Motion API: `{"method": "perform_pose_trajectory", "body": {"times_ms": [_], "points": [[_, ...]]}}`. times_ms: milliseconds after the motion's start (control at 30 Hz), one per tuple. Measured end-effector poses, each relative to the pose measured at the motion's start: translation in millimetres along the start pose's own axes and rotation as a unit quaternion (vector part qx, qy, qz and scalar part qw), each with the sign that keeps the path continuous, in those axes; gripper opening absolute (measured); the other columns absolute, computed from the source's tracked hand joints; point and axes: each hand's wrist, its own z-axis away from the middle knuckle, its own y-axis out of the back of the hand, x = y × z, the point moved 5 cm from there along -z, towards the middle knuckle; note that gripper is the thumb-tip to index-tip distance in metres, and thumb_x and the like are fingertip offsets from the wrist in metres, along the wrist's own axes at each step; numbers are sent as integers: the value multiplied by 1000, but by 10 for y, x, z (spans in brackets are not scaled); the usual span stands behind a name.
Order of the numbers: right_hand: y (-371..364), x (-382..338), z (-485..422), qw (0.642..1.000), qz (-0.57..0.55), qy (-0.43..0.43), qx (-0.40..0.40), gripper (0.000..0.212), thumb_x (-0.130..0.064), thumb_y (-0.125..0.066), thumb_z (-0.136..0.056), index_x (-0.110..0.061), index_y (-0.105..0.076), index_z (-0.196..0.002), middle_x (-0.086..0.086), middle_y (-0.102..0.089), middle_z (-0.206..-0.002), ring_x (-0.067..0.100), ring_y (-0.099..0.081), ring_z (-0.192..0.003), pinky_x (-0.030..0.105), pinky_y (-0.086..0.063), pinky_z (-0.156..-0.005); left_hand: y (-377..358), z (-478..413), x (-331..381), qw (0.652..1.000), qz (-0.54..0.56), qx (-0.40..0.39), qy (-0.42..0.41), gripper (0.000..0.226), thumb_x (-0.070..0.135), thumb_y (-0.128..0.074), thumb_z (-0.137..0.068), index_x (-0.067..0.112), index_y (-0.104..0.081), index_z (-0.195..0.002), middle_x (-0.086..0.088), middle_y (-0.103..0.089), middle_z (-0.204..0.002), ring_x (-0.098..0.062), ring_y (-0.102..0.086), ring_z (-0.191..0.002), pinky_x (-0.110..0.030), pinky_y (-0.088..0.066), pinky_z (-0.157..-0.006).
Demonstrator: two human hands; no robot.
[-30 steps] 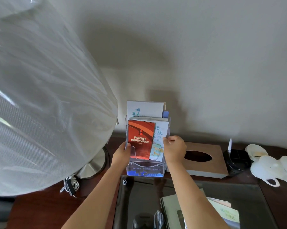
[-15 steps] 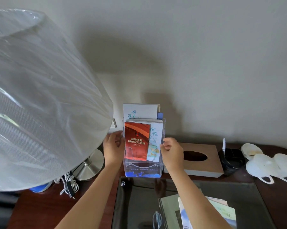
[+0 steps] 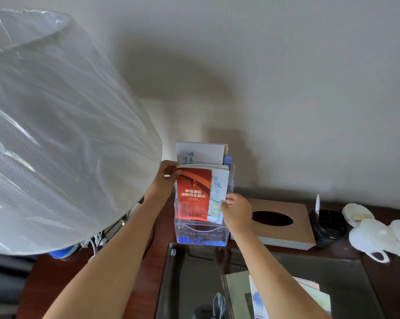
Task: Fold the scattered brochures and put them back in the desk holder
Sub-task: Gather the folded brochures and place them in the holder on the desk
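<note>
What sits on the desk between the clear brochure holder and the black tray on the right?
In the head view, a tan tissue box lies between the brochure holder and the black tray.

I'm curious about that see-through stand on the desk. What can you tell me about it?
The brochure holder is clear plastic, tiered, with blue print along its base. It stands upright on the dark wooden desk by the wall. A red brochure fills its front pocket. The left hand and right hand touch it at either side.

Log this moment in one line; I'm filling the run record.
phase: tidying brochures in holder | left hand: pinching red brochure top corner | right hand: on pale brochure edge | more leaflets on desk
</note>
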Motion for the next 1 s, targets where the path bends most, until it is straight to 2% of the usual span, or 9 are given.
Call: {"method": "perform_pose_trajectory", "body": {"times_ms": [67, 200, 333, 467, 600, 667, 767, 867, 1000], "points": [[-10, -12, 2, 1000, 22, 13, 8, 24, -20, -58, -93, -9, -63, -113, 7, -67, -122, 20, -66, -106, 16, -50, -63, 29, 16, 10, 1000, 15, 14, 5, 25, 1, -62, -88, -10, -58, -110, -6, -58, -91, -8, -52, -77, 5, -37, -62], [-65, -39, 11, 998, 51, 27, -9, 25, -18, -58, -93, -11, -62, -116, 6, -63, -130, 22, -64, -112, 24, -57, -69, 58, 64, 38, 1000, 19, 13, 11, 26, 5, -62, -89, -4, -59, -113, -4, -59, -91, 3, -51, -74, 5, -37, -59], [-58, -59, -15, 997, 63, 35, -19, 23, -18, -56, -93, -10, -62, -114, 7, -63, -129, 23, -66, -109, 27, -60, -70, 45, 78, 23, 999, 32, 19, 31, 27, 9, -62, -90, 4, -60, -116, 12, -56, -87, 2, -53, -75, 2, -40, -51], [39, -55, 43, 1000, 15, 23, 4, 30, -16, -58, -92, -8, -60, -121, 8, -64, -126, 23, -65, -109, 26, -56, -70, 65, 83, -43, 998, 15, 36, 49, 28, 19, -68, -86, 14, -60, -113, 5, -61, -97, 4, -54, -75, 0, -40, -45], [452, 109, 251, 994, -73, 17, 77, 26, -10, -60, -90, -9, -64, -116, 6, -69, -109, 19, -66, -94, 10, -41, -63, 133, 248, -64, 997, -4, 68, 39, 22, 16, -62, -88, 20, -62, -110, 7, -64, -99, 4, -57, -77, -9, -45, -59], [775, 419, 466, 989, -107, 2, 103, 22, -5, -59, -89, -10, -66, -110, 4, -70, -104, 15, -63, -90, 11, -42, -69, 205, 522, -151, 990, -4, 138, 32, 26, 9, -54, -88, 27, -64, -105, 11, -65, -97, -6, -62, -82, -21, -47, -72], [1266, 1254, 916, 986, -49, -76, 141, 22, -5, -59, -88, -13, -66, -107, 4, -68, -107, 18, -62, -94, 25, -48, -80, 120, 1201, -465, 975, 72, 200, 63, 32, 4, -48, -85, 31, -62, -94, 10, -65, -96, -18, -63, -90, -34, -51, -82], [1640, 2223, 1377, 967, 63, -214, 126, 28, -9, -65, -85, -11, -63, -112, 14, -64, -113, 29, -59, -103, 43, -47, -94, -429, 1960, -747, 981, 107, 81, 139, 40, -6, -52, -85, 33, -61, -90, 2, -67, -95, -24, -65, -89, -27, -54, -80], [1704, 2953, 1803, 916, 109, -385, 33, 59, -33, -74, -79, -5, -54, -127, 21, -56, -127, 36, -50, -121, 42, -37, -107, -1361, 2879, -887, 958, 64, -150, 237, 34, -3, -56, -84, 25, -60, -102, -3, -65, -108, -11, -63, -93, -28, -51, -85]]}}
